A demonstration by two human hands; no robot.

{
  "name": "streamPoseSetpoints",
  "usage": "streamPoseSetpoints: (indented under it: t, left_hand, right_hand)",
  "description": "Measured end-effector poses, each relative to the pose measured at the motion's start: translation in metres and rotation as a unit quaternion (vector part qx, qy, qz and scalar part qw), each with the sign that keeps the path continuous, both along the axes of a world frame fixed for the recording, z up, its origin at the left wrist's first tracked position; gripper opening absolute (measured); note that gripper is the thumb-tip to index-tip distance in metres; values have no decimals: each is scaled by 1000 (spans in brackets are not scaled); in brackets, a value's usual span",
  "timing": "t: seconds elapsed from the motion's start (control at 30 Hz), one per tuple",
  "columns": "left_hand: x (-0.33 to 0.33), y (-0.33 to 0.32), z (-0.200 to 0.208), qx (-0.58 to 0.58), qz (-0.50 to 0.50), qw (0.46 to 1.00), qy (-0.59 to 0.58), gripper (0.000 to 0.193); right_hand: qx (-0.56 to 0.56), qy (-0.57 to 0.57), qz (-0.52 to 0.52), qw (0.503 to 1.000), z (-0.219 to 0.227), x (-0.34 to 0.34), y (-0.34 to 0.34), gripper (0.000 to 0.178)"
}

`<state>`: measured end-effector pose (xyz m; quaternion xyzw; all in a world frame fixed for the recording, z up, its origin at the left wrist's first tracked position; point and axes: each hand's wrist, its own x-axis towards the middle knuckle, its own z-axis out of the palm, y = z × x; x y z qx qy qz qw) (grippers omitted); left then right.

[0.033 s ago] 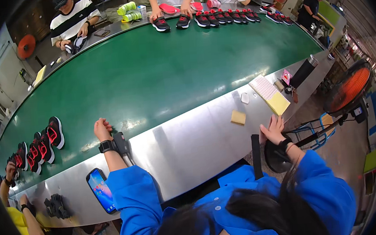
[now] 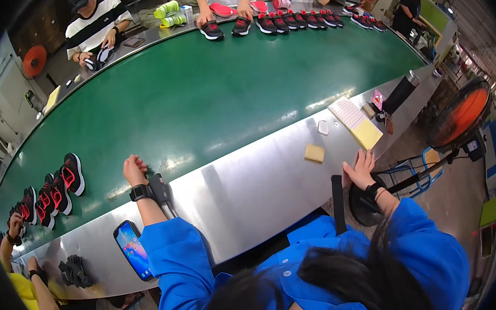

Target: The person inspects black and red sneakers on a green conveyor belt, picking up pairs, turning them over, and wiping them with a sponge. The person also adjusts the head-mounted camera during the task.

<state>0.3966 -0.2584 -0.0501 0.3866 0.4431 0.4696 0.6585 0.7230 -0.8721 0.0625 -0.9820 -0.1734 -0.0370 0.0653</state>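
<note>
Fingers (image 2: 133,161), empty, half-curl on left hand (image 2: 135,171), spread on right hand (image 2: 359,170) at table edge (image 2: 286,219).

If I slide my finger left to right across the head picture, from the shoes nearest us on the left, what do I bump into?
Black-and-red shoes → the person's left hand → yellow block → the person's right hand → dark bottle → orange fan head.
</note>
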Motion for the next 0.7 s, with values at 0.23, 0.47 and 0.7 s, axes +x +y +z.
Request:
streamPoseSetpoints:
  t: [0.23,0.47,0.7]
  left_hand:
    - [-15,11,-5,36,-41,996,69,21]
    - [-11,17,-10,40,-45,994,91,23]
    - [-12,30,-22,59,2,993,98,21]
  right_hand:
    - [77,30,33,996,1,1,10,98]
    - [72,31,14,997,2,0,10,100]
    - [73,48,17,996,10,1,14,100]
